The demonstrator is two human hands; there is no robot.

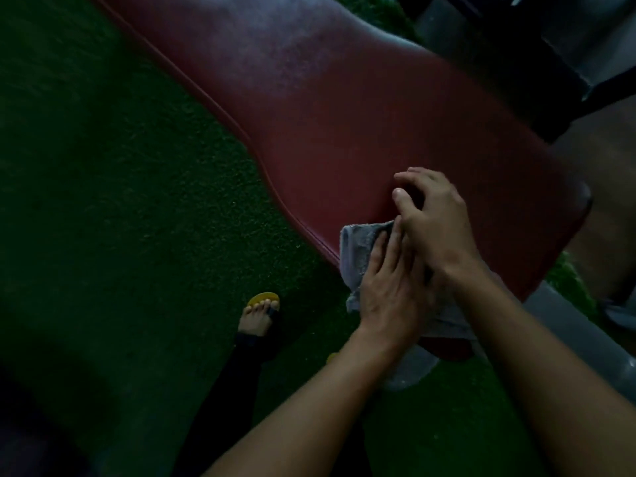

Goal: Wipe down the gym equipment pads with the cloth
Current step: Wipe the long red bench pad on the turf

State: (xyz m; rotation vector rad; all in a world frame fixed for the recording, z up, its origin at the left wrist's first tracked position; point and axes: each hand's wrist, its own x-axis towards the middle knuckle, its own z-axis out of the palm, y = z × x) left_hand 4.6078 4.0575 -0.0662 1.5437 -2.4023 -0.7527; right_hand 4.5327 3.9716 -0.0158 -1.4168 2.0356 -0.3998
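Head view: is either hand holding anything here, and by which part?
Both hands are on the grey cloth at the near end of the red pad. The left hand lies flat on its middle; the right hand overlaps, its hold hidden.

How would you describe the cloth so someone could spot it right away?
Find the long dark red bench pad over the green turf. At its near end, both hands meet; the grey cloth lies under the left hand, draped over the pad's edge. It is the only pale, fuzzy thing there.
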